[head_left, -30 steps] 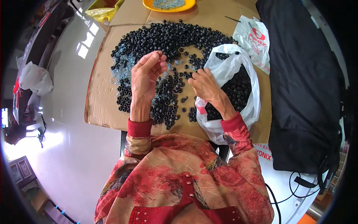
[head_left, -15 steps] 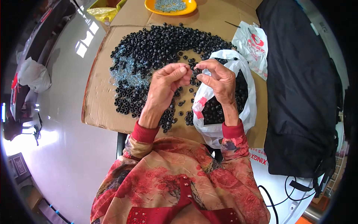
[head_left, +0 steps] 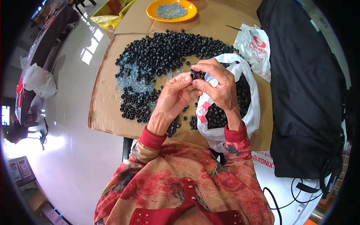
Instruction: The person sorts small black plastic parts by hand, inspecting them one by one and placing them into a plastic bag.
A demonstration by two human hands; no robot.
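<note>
My right hand [head_left: 221, 84] holds a small black bead-like ring [head_left: 194, 75], its hole showing, between thumb and forefinger. Pressed against the ring's left side are the closed fingertips of my left hand [head_left: 172, 95]; whatever is in that pinch is hidden or too small to name. Below and beyond them, loose black rings [head_left: 161, 48] form a wide heap on the cardboard [head_left: 103, 101]. Tiny clear-bluish beads [head_left: 129, 77] lie among the rings on the left. Under my right wrist stands an open white plastic bag [head_left: 249, 120] with many more black rings inside.
An orange-yellow plate [head_left: 150, 10] of tiny bluish beads sits at the far edge. A crumpled white bag [head_left: 257, 48] lies at the far right, beside a large black fabric case [head_left: 300, 101]. A yellow bag [head_left: 108, 17] is at the far left, and a black cable [head_left: 275, 204] hangs lower right.
My hands have come together: the left fingertips, apart from the black ring before, now touch it. The whole view has shifted slightly, so the table appears lower and farther right.
</note>
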